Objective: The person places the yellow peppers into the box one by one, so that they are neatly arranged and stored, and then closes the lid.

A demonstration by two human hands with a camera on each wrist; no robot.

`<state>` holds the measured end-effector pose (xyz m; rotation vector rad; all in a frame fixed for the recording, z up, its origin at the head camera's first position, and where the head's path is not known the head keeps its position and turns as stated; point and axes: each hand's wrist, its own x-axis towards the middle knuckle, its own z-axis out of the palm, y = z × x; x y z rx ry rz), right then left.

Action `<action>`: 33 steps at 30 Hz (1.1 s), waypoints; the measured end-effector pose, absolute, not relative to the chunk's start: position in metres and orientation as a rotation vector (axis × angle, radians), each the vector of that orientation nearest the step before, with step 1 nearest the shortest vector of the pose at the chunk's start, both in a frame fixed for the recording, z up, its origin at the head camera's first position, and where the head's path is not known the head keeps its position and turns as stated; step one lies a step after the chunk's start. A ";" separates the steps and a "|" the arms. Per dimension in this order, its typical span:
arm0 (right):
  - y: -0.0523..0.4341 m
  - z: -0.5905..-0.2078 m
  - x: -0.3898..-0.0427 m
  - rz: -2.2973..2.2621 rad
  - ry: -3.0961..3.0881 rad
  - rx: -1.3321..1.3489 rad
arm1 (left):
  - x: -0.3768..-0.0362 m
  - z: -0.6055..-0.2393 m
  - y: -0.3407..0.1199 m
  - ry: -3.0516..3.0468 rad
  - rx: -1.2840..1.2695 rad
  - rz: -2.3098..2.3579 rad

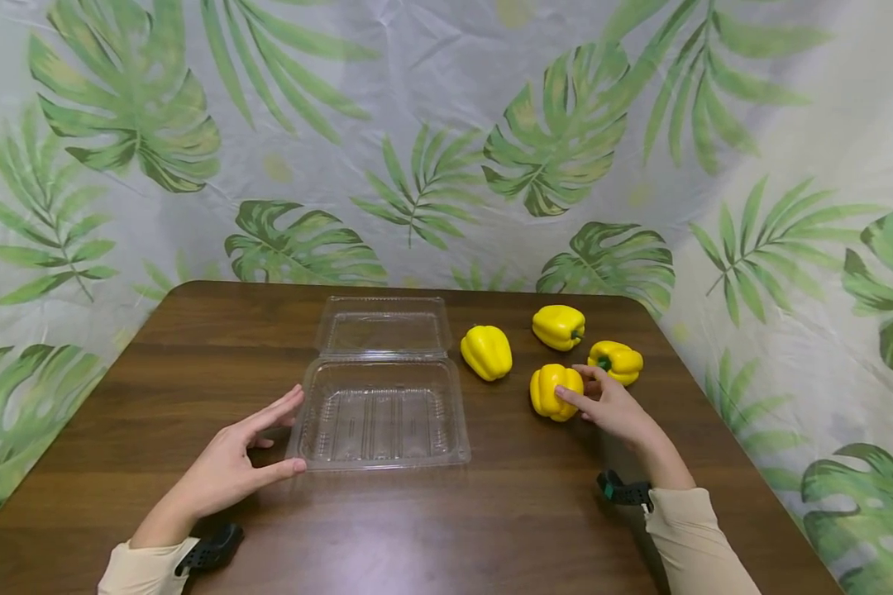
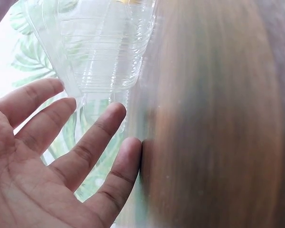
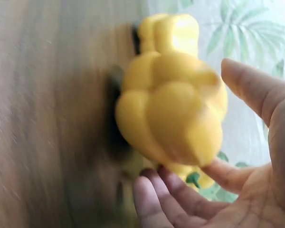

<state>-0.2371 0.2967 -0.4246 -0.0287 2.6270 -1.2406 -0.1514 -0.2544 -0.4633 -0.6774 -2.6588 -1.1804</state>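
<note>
A yellow bell pepper [image 1: 546,392] sits on the table with my right hand [image 1: 612,405] at its right side. The thumb overlaps it in the head view, and the other fingers reach around behind. In the right wrist view the thumb [image 3: 249,88] stands at one edge of this pepper [image 3: 173,114], the fingers spread below it. My left hand [image 1: 231,459], fingers apart, is beside the left side of a clear plastic clamshell container [image 1: 383,461]. Its fingertips are right at the rim of the container [image 2: 92,52] in the left wrist view.
Three more yellow bell peppers lie around: one pepper [image 1: 487,353] beside the container, another pepper [image 1: 558,326] farther back, and a third pepper [image 1: 621,364] behind my right hand. The container's lid [image 1: 383,330] is folded back on the brown table [image 1: 446,529]. A leaf-print cloth [image 1: 432,99] hangs behind.
</note>
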 end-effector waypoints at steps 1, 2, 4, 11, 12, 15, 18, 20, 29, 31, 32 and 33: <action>0.295 -0.425 -0.236 -1.202 2.658 -0.036 | -0.152 -0.463 -0.254 -2.658 -0.680 -1.178; 0.293 -0.425 -0.236 -1.183 2.679 -0.027 | -0.152 -0.463 -0.254 -2.656 -0.682 -1.177; 0.289 -0.426 -0.236 -1.144 2.720 -0.034 | -0.152 -0.463 -0.254 -2.652 -0.687 -1.178; 0.285 -0.426 -0.237 -1.143 2.762 -0.021 | -0.152 -0.464 -0.252 -2.648 -0.704 -1.203; 0.285 -0.426 -0.237 -1.141 2.763 -0.024 | -0.152 -0.464 -0.253 -2.647 -0.706 -1.206; 0.288 -0.424 -0.236 -1.132 2.769 -0.038 | -0.151 -0.464 -0.253 -2.646 -0.714 -1.213; 0.291 -0.424 -0.235 -1.130 2.776 -0.048 | -0.150 -0.465 -0.254 -2.644 -0.723 -1.224; 0.292 -0.424 -0.235 -1.125 2.787 -0.059 | -0.151 -0.465 -0.255 -2.641 -0.732 -1.233; 0.298 -0.428 -0.239 -1.081 2.822 -0.048 | -0.152 -0.464 -0.257 -2.608 -0.790 -1.286; 0.299 -0.428 -0.240 -1.074 2.828 -0.045 | -0.152 -0.464 -0.257 -2.607 -0.796 -1.284; 0.299 -0.428 -0.240 -1.074 2.828 -0.044 | -0.153 -0.464 -0.257 -2.609 -0.796 -1.285; 0.299 -0.429 -0.241 -1.078 2.829 -0.043 | -0.153 -0.465 -0.257 -2.610 -0.795 -1.284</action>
